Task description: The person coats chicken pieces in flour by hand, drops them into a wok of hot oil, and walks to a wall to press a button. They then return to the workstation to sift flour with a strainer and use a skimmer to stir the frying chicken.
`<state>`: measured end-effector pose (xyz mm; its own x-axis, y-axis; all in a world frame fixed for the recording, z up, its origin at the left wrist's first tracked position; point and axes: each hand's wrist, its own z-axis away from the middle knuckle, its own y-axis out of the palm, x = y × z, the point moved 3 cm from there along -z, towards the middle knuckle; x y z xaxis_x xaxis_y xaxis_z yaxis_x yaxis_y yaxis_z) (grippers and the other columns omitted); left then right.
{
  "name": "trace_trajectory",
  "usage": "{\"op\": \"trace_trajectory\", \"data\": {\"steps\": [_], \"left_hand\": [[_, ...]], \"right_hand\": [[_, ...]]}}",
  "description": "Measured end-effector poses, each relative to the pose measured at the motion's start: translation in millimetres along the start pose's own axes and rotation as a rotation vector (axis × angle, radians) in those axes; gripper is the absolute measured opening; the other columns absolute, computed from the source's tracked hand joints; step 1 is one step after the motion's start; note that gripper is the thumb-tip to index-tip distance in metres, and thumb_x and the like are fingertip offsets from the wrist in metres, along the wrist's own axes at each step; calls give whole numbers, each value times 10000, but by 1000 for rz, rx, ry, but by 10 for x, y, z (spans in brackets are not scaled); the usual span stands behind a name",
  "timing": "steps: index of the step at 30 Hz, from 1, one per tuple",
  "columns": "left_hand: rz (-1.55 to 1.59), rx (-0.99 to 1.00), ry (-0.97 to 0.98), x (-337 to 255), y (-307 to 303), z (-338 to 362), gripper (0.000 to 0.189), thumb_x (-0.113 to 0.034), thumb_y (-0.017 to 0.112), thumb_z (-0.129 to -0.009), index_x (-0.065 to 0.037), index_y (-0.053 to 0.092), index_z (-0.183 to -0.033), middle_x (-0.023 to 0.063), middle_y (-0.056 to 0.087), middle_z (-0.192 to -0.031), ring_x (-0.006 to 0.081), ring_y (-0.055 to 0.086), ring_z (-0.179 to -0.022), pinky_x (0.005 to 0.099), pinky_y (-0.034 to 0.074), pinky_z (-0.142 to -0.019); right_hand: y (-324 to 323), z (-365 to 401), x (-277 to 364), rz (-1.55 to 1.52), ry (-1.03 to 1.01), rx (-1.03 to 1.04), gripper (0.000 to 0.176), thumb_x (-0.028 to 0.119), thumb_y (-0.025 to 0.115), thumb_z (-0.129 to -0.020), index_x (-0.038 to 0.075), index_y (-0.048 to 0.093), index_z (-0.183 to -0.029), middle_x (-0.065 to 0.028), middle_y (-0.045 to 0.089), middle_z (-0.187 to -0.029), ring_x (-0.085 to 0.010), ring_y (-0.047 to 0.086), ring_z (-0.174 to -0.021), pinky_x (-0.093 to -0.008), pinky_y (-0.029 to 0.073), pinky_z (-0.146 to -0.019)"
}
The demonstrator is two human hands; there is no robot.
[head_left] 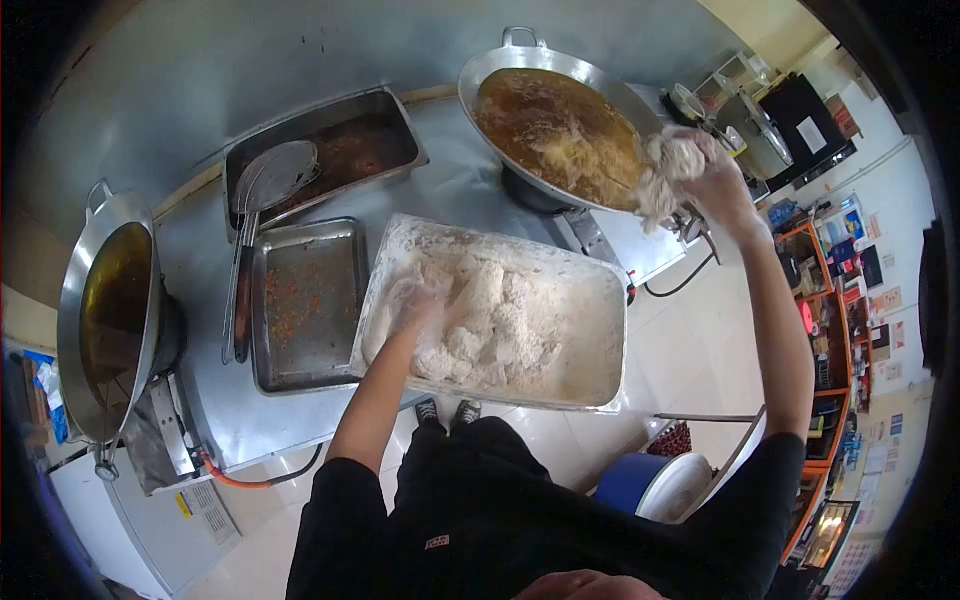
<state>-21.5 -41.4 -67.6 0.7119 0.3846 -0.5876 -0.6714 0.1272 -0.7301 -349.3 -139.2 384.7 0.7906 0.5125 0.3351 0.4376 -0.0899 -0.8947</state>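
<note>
Right grip (712, 178): closed around a shaggy, flour-coated piece (662, 180), so that's your load. Looks secure, but I'd keep the squeeze gentle or you'll rub the coating off.
Coated piece: in and hanging just below the right grip, by the near-right rim of the oil pan (607, 82) as you see it. Can't tell how high above the rim.
Oil (555, 108): just left of the right grip, bubbling in patches. I'd get the piece properly inside the rim, go low, and let it slide in pointing away from you. Dropping it from up high could splash your fingers, imo.
Spacing: aim for a quieter patch, since crowding could make pieces stick.
Left grip (415, 300): down in the flour tray (592, 345), fingers partly hidden, so can't tell if it's open or holding anything.
Floured heap (505, 325): just right of the left grip. Loose flour probably wants a light shake-off over the tray.
</note>
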Motion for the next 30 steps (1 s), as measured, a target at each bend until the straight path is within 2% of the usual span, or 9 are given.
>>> {"op": "trace_trajectory", "data": {"steps": [10,12,15,17,20,24,26,27,30], "left_hand": [[-282,-596,176,-183,-109,272,632,-404,513,-838,-12,413,-1323,233,460,-1280,351,476,-1149,413,346,-996],[-232,-613,169,-138,-91,251,615,-393,526,-834,-13,432,-1308,240,455,-1290,350,470,-1162,413,338,-1010],[28,-362,40,-88,-108,165,629,-443,493,-855,-38,403,-1328,228,410,-1320,344,382,-1220,418,276,-1044],[323,11,-124,-306,-367,291,707,-530,404,-895,-88,270,-1431,201,237,-1473,339,161,-1385,411,135,-1129],[355,-95,-176,-254,-238,257,581,-468,482,-880,-48,447,-1279,197,469,-1246,304,424,-1191,408,329,-1002],[426,-54,-91,-221,-220,337,566,-456,452,-899,-59,424,-1300,170,458,-1270,285,423,-1202,397,344,-1003],[453,-41,-69,-163,-178,427,572,-463,435,-903,-64,414,-1312,161,453,-1283,281,415,-1211,396,343,-1007],[469,-39,-55,-135,-153,466,575,-467,427,-906,-67,409,-1318,157,450,-1290,278,411,-1215,396,343,-1010],[554,8,-23,-72,-76,421,584,-478,402,-913,-76,393,-1336,143,442,-1310,272,399,-1228,395,342,-1016]], "right_hand": [[831,-1627,-1254,325,-131,205,414,218,692,-723,65,589,-1094,-127,637,-1045,-257,613,-946,-319,475,-834],[1163,-1950,-1556,446,-15,304,420,252,688,-725,38,596,-1074,-126,640,-991,-250,615,-883,-341,480,-791],[1944,-2320,-2058,717,-301,129,379,194,704,-713,52,629,-1057,-120,645,-941,-280,610,-872,-359,483,-789],[2157,-2501,-2213,-384,-83,425,296,196,604,-815,71,626,-1083,-126,652,-977,-297,619,-858,-365,486,-802],[2538,-2687,-2448,647,-578,162,292,152,479,-877,97,588,-1142,-144,638,-1044,-276,632,-929,-354,481,-831],[1131,-2376,-1807,263,6,158,243,125,481,-901,74,619,-1094,-64,653,-1004,-189,622,-900,-324,480,-813],[230,-2201,-1426,607,-4,90,269,71,480,-851,63,593,-1096,-117,613,-1112,-226,585,-1019,-329,444,-906],[-212,-2248,-1678,752,-375,104,268,59,481,-830,53,580,-1079,-122,610,-1085,-242,578,-1013,-338,446,-903],[-1442,-1401,-1007,603,60,101,238,174,545,-837,63,588,-1043,-118,571,-1106,-252,510,-1097,-329,417,-945]]}}
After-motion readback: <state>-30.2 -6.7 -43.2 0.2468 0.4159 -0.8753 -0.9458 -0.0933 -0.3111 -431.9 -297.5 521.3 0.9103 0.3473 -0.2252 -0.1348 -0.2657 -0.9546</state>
